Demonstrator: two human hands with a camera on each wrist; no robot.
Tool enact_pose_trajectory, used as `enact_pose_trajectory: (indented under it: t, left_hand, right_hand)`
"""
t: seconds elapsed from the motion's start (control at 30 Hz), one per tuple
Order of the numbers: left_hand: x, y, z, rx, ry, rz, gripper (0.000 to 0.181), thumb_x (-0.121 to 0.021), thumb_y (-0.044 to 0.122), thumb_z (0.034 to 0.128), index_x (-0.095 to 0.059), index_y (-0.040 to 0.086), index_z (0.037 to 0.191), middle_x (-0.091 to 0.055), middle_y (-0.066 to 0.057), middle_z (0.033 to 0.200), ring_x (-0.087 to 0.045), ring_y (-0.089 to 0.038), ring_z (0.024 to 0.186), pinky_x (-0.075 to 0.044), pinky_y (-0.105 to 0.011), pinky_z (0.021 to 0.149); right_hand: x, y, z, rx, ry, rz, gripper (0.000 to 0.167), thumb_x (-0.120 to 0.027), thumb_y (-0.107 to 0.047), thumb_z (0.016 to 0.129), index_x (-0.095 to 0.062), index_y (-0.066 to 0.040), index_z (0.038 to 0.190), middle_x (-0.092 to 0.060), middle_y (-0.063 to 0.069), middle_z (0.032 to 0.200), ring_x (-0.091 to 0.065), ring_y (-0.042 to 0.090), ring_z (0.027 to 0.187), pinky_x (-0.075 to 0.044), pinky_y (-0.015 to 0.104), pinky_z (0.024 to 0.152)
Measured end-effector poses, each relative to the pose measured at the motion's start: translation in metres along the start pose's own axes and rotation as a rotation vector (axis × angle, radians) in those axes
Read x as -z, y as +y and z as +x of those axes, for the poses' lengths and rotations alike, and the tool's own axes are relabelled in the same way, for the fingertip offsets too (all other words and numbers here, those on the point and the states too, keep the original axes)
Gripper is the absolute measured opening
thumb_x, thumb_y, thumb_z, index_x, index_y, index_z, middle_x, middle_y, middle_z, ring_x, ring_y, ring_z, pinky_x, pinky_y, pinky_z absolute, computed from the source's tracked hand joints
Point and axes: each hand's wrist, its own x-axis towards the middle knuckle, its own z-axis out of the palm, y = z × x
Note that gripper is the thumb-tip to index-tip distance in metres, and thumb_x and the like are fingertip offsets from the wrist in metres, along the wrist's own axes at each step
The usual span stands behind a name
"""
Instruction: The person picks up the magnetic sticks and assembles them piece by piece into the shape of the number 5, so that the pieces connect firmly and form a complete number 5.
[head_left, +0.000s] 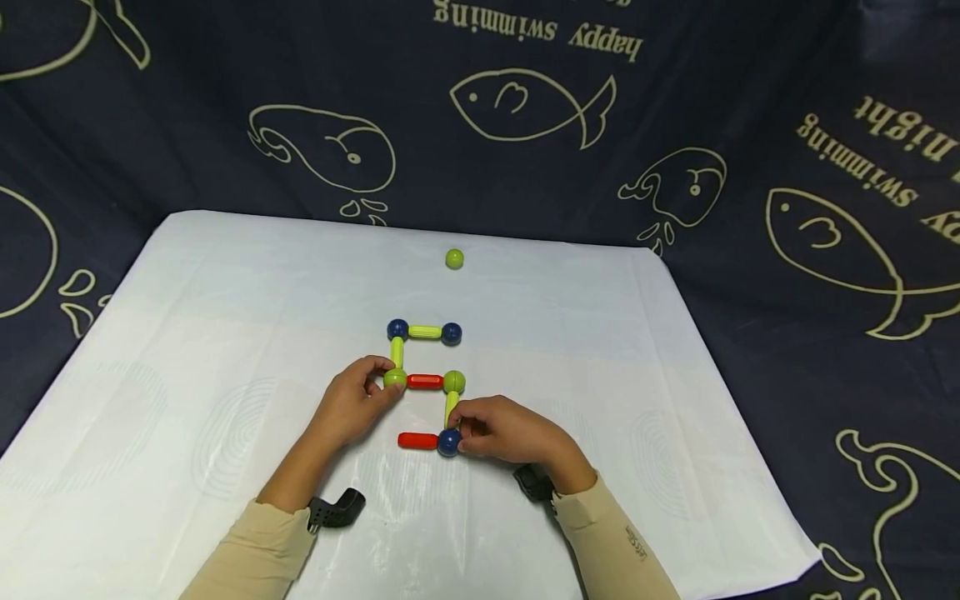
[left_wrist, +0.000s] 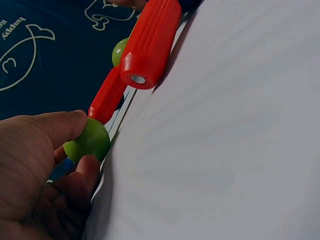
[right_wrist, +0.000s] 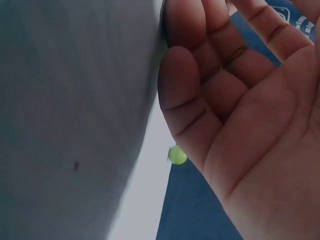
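Balls and rods form an S-like chain on the white sheet. My left hand (head_left: 358,398) pinches the left green ball (left_wrist: 89,140) between thumb and fingers. From that ball a red rod (head_left: 425,382) runs to another green ball (head_left: 453,382), and a yellow-green rod (head_left: 397,353) leads up to a blue ball (head_left: 398,330). My right hand (head_left: 513,429) holds the lower blue ball (head_left: 448,442) with curled fingers and thumb; the right wrist view hides it. A lower red rod (head_left: 417,441) extends left from it, its free end showing a metal tip in the left wrist view.
A loose green ball (head_left: 454,259) lies near the sheet's far edge. At the chain's top, a yellow-green rod (head_left: 425,332) joins another blue ball (head_left: 452,333). The white sheet (head_left: 570,333) ends against dark cloth (head_left: 525,183) printed with fish and whales.
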Motion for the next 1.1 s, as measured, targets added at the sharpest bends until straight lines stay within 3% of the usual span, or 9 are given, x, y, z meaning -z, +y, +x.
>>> enact_pose_trajectory:
  t: [0.5,0.73,1.1]
  left_hand:
    - [0.0007,0.0024,0.0006,0.009,-0.007,-0.008,0.033,-0.073,0.021,0.0909,-0.062,0.007,0.118,-0.06,-0.005,0.09,-0.051,-0.017,0.07,-0.042,-0.032,0.06]
    - [-0.0009,-0.0014,0.0008,0.014,-0.007,-0.003,0.033,-0.073,0.022,0.0907,-0.062,0.007,0.118,-0.057,-0.003,0.082,-0.05,-0.018,0.069,-0.041,-0.032,0.06]
    - [-0.0008,0.0,0.0005,0.018,-0.003,-0.002,0.032,-0.073,0.021,0.0904,-0.062,0.007,0.118,-0.057,-0.003,0.083,-0.05,-0.017,0.07,-0.042,-0.032,0.06]
  right_hand:
    - [0.0019,-0.0002,-0.0005,-0.006,-0.005,0.018,0.016,-0.069,-0.009,0.093,-0.065,-0.015,0.107,-0.054,-0.007,0.082,-0.05,0.007,0.075,-0.043,0.024,0.068]
    - [-0.0014,0.0017,0.0002,0.001,0.003,-0.013,0.024,-0.077,-0.014,0.088,-0.064,-0.017,0.108,-0.059,-0.005,0.088,-0.052,0.007,0.079,-0.047,0.023,0.071]
    - [-0.0014,0.0024,-0.0006,0.035,0.02,-0.049,0.017,-0.074,-0.015,0.091,-0.066,-0.017,0.106,-0.054,-0.011,0.083,-0.05,0.006,0.077,-0.044,0.023,0.069]
